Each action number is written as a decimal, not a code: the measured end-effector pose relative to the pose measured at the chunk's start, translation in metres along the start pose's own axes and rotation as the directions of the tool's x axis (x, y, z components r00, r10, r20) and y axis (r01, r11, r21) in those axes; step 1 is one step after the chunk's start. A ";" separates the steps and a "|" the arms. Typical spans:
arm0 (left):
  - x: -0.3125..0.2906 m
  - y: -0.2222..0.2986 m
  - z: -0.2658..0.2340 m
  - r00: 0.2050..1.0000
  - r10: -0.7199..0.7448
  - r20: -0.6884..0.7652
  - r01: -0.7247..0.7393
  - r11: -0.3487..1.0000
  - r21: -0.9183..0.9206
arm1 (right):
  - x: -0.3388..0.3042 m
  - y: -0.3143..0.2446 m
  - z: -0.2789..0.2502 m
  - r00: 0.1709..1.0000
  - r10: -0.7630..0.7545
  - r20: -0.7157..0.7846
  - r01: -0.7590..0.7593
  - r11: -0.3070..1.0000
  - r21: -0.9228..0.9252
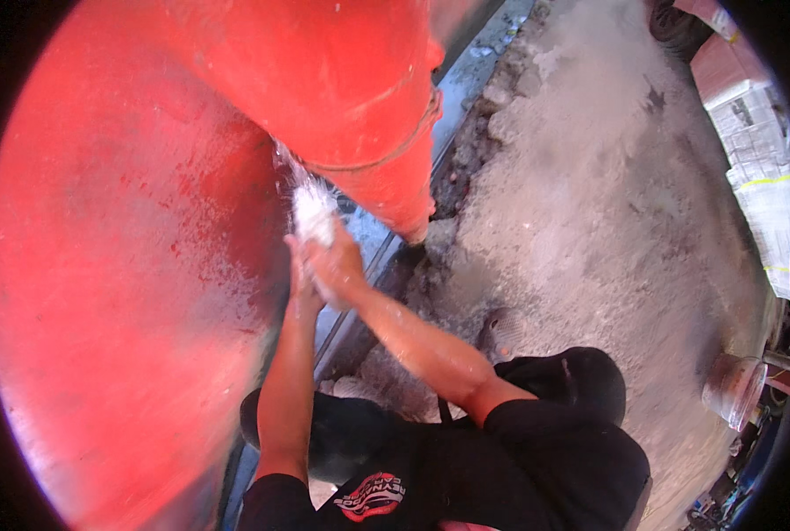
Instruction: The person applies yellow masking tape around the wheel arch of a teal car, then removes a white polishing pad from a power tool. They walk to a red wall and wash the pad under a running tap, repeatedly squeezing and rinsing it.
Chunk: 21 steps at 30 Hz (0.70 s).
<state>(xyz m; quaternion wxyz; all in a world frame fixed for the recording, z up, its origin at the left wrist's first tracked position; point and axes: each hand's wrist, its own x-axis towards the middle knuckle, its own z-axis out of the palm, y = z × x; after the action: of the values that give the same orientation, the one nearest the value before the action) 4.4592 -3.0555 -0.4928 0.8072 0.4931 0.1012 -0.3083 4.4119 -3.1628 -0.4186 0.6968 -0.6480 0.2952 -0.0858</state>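
Note:
Both my arms reach forward and my hands meet beneath a big red rounded body (360,88). My right hand (337,265) is closed around the lower end of a whitish, blurred thing (314,212), which could be a wet cloth or foam; its kind is not clear. Pressed against it from the left side is my left hand (301,265), its fingers partly hidden and smeared by motion. White spray or splashes (287,166) fly up between the whitish thing and the red body.
A broad red surface (130,230) fills the left side. On the right spreads rough, dusty ground (590,195), with broken rubble (466,168) along a bluish strip. White-wrapped stacks (762,168) stand at the far right, above a dirty bucket (735,391).

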 end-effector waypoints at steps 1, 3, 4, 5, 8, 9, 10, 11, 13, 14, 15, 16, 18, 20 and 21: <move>0.010 0.004 -0.034 0.991 0.116 0.067 -0.117 0.993 0.011 | -0.011 -0.004 0.010 0.991 -0.041 0.130 0.034 0.998 0.057; 0.022 0.011 -0.046 0.983 0.184 0.005 -0.184 0.981 0.062 | -0.025 -0.010 0.014 0.979 -0.100 0.177 0.095 0.995 0.039; 0.032 0.016 -0.040 0.978 0.206 -0.021 -0.204 0.975 0.087 | -0.024 -0.010 0.012 0.977 -0.157 0.144 0.138 0.981 0.134; 0.041 0.016 -0.030 0.977 0.212 -0.034 -0.208 0.973 0.101 | -0.008 0.004 0.011 0.970 -0.135 0.200 0.079 0.962 0.263; 0.050 0.017 -0.014 0.974 0.213 -0.080 -0.208 0.975 0.076 | -0.004 -0.010 -0.006 0.967 -0.140 0.214 0.049 0.923 0.381; 0.042 0.023 -0.018 0.969 0.216 -0.118 -0.208 0.975 0.073 | -0.006 -0.021 -0.005 0.962 -0.151 0.227 0.041 0.902 0.429; 0.038 0.028 -0.020 0.962 0.224 -0.155 -0.216 0.974 0.068 | -0.004 -0.032 -0.008 0.947 -0.125 0.295 -0.045 0.859 0.510; 0.036 0.026 -0.016 0.957 0.229 -0.181 -0.221 0.973 0.061 | -0.007 -0.039 -0.016 0.931 -0.105 0.349 -0.128 0.803 0.582; 0.021 0.039 0.001 0.943 0.213 -0.257 -0.216 0.976 0.015 | -0.005 -0.049 -0.023 0.896 -0.110 0.431 -0.214 0.742 0.635; 0.012 0.047 0.022 0.953 0.137 -0.269 -0.156 0.987 -0.049 | 0.001 -0.046 -0.032 0.892 -0.130 0.433 -0.195 0.754 0.627; 0.007 0.055 0.025 0.918 0.219 -0.330 -0.208 0.976 0.070 | 0.004 -0.043 -0.034 0.879 -0.153 0.452 -0.184 0.765 0.618; 0.004 0.061 0.028 0.874 0.304 -0.379 -0.248 0.950 0.189 | 0.010 -0.036 -0.032 0.899 -0.165 0.407 -0.111 0.811 0.574; 0.009 0.072 0.012 0.795 0.394 -0.461 -0.304 0.917 0.259 | 0.021 -0.026 -0.024 0.926 -0.196 0.323 0.025 0.885 0.465; -0.014 0.085 0.009 0.657 0.595 -0.462 -0.268 0.758 0.595 | 0.019 -0.031 -0.026 0.887 -0.462 -0.011 0.460 0.884 -0.084; -0.021 0.094 0.007 0.612 0.666 -0.426 -0.264 0.680 0.684 | 0.016 -0.040 -0.026 0.773 -0.626 -0.105 0.546 0.740 -0.394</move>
<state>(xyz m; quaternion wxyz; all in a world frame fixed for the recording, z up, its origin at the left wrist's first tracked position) 4.4980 -3.0230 -0.4110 0.5912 0.7881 0.1391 0.0999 4.4216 -3.1992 -0.3850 0.4713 -0.8038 0.1637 -0.3239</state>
